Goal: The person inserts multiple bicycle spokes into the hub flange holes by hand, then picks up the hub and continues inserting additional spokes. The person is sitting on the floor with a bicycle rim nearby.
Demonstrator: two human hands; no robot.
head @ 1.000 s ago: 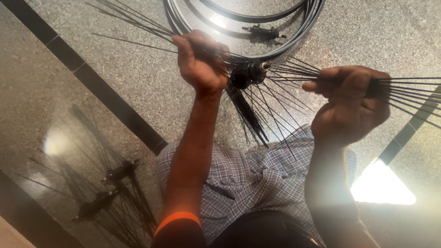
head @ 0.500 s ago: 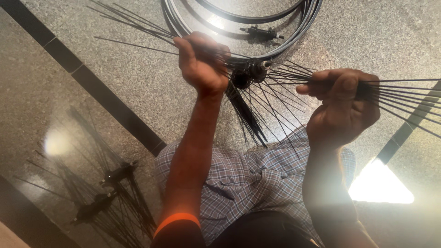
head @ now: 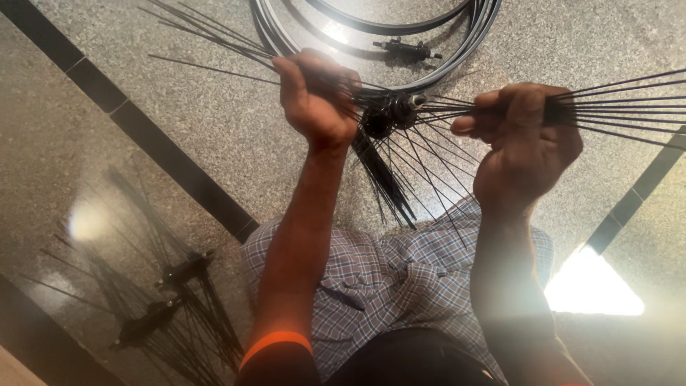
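Observation:
A black wheel hub [head: 391, 113] with many thin black spokes fanning out of it hangs between my hands above the floor. My left hand [head: 314, 100] is closed around a bundle of spokes [head: 207, 36] that run off to the upper left. Clenched on another bundle of spokes [head: 629, 107], which reach the right edge, is my right hand [head: 525, 136]. More loose spokes [head: 389, 186] hang down from the hub toward my checked shirt [head: 400, 286].
Black wheel rims [head: 457, 53] lie on the polished speckled stone floor [head: 214, 129] behind the hub, with a small axle part [head: 407, 48] inside them. Two more spoked hubs [head: 168, 293] lie at the lower left. Dark inlay strips [head: 171, 164] cross the floor.
My right hand has shifted slightly left and up with its spoke bundle. The left hand and the hub have barely moved.

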